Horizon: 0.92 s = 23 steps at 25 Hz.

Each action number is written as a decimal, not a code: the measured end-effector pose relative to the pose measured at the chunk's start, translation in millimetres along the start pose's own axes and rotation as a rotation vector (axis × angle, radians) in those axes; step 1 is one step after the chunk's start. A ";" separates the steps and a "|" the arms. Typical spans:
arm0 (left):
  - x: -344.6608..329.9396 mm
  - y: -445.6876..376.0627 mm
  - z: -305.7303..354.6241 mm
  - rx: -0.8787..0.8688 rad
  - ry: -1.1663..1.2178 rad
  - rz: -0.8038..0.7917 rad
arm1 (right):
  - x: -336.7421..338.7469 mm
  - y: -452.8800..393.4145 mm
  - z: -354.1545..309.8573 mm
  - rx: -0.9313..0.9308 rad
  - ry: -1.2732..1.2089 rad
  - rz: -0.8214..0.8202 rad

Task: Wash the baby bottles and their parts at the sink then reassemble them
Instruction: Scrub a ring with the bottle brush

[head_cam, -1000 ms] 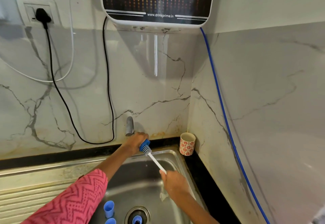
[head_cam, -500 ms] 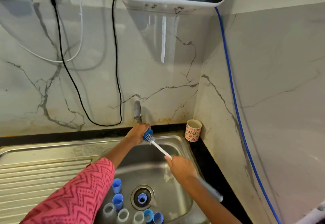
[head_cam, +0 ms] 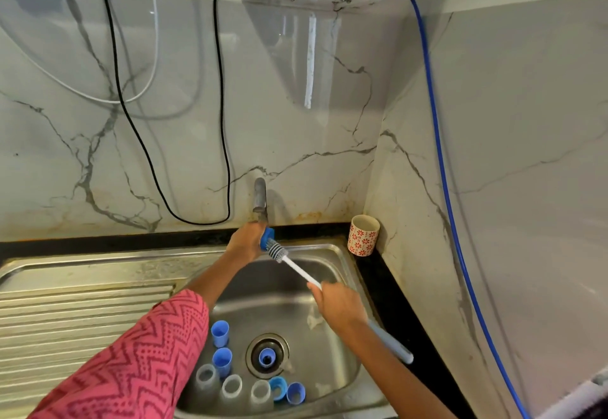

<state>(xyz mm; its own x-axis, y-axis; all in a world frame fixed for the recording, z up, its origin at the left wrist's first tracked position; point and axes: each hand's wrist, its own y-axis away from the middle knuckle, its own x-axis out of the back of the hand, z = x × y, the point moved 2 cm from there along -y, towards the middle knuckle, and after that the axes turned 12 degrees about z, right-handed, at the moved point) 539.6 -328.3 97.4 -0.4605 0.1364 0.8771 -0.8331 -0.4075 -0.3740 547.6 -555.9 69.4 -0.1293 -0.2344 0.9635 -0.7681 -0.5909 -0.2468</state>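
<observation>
Blue bottle part (head_cam: 265, 237) gripped in left hand (head_cam: 246, 241) under tap (head_cam: 260, 199); bottle brush (head_cam: 297, 269) bristles at its mouth, handle clasped by right hand (head_cam: 339, 303)

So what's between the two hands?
In the head view, the bottle brush spans it: right hand grips its white handle, bristles meet the blue bottle part held by the left hand.

3 clear bottles (head_cam: 231, 388), 5 blue parts (head_cam: 220, 333), 1 brush (head_cam: 296, 267), 1 cup (head_cam: 363, 235), 2 hands (head_cam: 339, 303)
</observation>
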 end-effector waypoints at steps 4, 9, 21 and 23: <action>-8.1 0.8 6.1 -0.034 -0.026 -0.086 | -2.7 -13.7 14.4 -0.082 0.064 0.026; 4.0 4.6 -18.6 0.129 0.266 -0.136 | -41.6 11.2 23.9 -0.267 -0.323 -0.100; -26.7 33.6 0.9 0.929 1.488 -0.231 | -26.7 5.0 13.5 -0.287 -0.594 -0.096; -30.0 31.4 1.8 0.906 1.435 -0.235 | -29.6 9.2 5.8 -0.250 -0.514 -0.070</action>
<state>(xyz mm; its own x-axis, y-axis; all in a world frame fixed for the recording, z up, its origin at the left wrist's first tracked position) 527.8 -346.8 59.9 -0.6694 0.6967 -0.2577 -0.7244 -0.5353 0.4344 548.0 -558.9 38.0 0.2005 -0.5835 0.7870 -0.8969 -0.4325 -0.0921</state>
